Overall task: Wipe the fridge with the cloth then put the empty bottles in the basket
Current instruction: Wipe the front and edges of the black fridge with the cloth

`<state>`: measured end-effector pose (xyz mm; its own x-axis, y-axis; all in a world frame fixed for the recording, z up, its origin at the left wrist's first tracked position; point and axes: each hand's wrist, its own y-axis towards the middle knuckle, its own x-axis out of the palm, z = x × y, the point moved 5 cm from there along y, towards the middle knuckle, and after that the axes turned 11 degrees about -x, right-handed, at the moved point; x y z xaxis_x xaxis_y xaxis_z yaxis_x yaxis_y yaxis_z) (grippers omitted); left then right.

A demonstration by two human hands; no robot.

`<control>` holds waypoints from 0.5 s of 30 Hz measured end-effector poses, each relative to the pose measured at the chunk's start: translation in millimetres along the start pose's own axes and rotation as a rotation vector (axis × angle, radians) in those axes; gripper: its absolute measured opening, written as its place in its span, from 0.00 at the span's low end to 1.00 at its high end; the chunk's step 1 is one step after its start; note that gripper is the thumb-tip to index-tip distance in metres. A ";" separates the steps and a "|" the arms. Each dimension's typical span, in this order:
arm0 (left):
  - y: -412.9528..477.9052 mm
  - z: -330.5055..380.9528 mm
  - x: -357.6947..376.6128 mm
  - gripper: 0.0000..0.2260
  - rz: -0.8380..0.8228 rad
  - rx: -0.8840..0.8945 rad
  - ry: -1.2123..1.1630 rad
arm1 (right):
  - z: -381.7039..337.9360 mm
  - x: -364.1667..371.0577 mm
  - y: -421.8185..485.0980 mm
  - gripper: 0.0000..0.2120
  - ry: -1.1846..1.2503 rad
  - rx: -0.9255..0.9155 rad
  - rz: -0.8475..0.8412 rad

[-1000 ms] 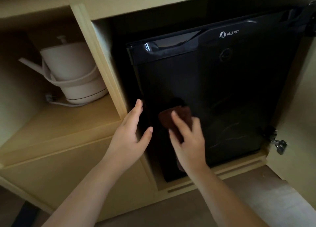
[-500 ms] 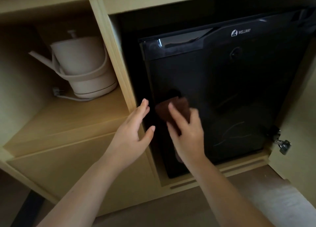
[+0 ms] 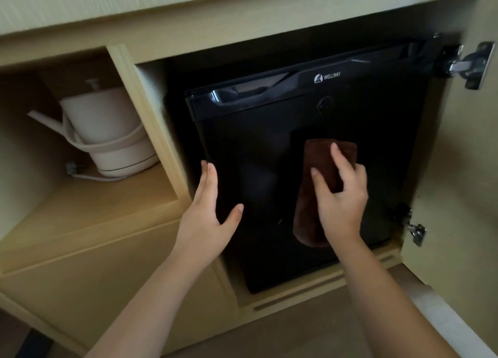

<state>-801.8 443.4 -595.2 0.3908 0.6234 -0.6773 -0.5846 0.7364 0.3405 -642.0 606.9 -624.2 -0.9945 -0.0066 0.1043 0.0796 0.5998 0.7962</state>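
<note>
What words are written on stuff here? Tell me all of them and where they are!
"WELLWAY" in white letters, beside a small white logo, on the top band of the black fridge door.
The round mark under it on the door is too dark to read.
The white kettle on the shelf and the brown cloth under the right hand show no writing.
</note>
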 end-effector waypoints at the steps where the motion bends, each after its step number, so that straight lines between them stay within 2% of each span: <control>1: 0.6 0.2 2.8 0.38 0.002 -0.013 0.032 | 8.5 -10.8 4.5 0.24 -0.002 0.046 0.046; 5: 1.4 1.5 9.2 0.40 0.060 -0.028 0.132 | 43.4 -49.7 20.8 0.24 -0.072 0.159 0.140; 12: 1.9 0.7 12.4 0.41 0.080 -0.069 0.145 | 65.6 -40.7 16.9 0.24 -0.058 0.207 0.052; 15: 3.2 -0.4 13.6 0.41 0.084 -0.070 0.140 | 49.5 -14.7 -5.5 0.25 -0.016 0.147 -0.031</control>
<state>-798.6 454.1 -603.6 0.2382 0.6358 -0.7342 -0.6611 0.6599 0.3570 -631.2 643.3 -659.6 -0.9974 -0.0147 0.0706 0.0393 0.7101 0.7030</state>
